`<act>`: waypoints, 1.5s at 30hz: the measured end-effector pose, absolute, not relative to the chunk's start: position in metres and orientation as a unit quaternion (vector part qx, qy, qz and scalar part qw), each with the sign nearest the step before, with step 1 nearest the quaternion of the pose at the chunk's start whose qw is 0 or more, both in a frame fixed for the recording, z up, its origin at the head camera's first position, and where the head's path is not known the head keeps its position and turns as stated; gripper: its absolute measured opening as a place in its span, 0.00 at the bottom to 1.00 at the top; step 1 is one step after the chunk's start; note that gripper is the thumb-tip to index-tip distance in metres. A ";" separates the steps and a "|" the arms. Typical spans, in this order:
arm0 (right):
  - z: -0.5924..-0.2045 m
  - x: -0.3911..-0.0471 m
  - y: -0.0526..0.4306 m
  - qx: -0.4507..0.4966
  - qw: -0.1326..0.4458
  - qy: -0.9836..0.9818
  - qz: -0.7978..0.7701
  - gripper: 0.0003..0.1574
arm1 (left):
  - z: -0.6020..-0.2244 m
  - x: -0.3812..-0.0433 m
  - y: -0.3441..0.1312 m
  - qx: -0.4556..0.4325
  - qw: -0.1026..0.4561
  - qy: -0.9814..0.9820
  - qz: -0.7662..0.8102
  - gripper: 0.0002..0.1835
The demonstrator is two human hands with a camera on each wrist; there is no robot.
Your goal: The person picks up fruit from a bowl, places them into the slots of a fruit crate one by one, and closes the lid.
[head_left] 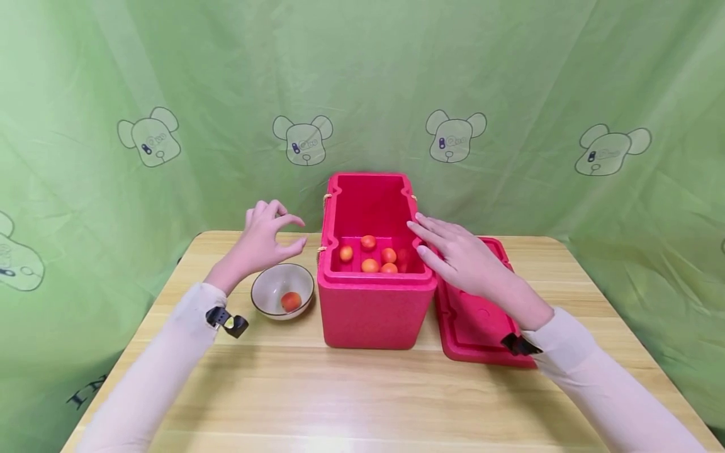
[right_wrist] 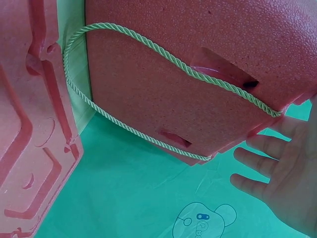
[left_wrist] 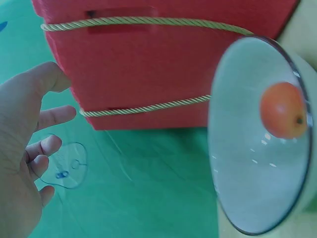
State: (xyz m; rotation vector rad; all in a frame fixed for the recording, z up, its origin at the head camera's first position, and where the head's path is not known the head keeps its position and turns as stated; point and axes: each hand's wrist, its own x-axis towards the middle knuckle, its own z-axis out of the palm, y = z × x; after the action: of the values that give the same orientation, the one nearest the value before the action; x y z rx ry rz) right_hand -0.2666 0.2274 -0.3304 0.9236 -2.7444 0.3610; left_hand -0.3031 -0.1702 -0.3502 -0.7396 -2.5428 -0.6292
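My left hand [head_left: 262,240] is in the air above a white bowl [head_left: 270,277] with a dark rim, left of a red foam box [head_left: 376,318]. Its thumb and forefinger are spread apart in a curve with nothing between them. One round orange-red fruit [left_wrist: 283,110] lies in the bowl, a small dark spot on its skin. Several similar fruits [head_left: 370,265] lie on the floor of the lidless box. The right hand [head_left: 461,255], fingers extended, is at the box's right rim and seems to touch it.
A red lid [head_left: 481,324] lies on the wooden table [head_left: 272,393] to the right of the box, beneath my right forearm. Twisted cord handles [right_wrist: 133,34] hang along the box's sides. Behind the table hangs a green cloth [head_left: 374,75] printed with bear heads.
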 end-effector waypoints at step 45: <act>-0.330 -0.265 0.227 0.313 0.109 -0.935 0.124 0.39 | -0.425 -0.287 -0.194 -0.297 0.047 -0.947 -0.116 0.20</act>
State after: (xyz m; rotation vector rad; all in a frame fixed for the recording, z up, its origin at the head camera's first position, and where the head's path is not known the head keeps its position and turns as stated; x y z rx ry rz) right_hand -0.2654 0.2274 -0.3303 0.9197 -2.7515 0.3635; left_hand -0.2866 -0.1942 -0.4249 -0.9070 -2.8879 -0.3550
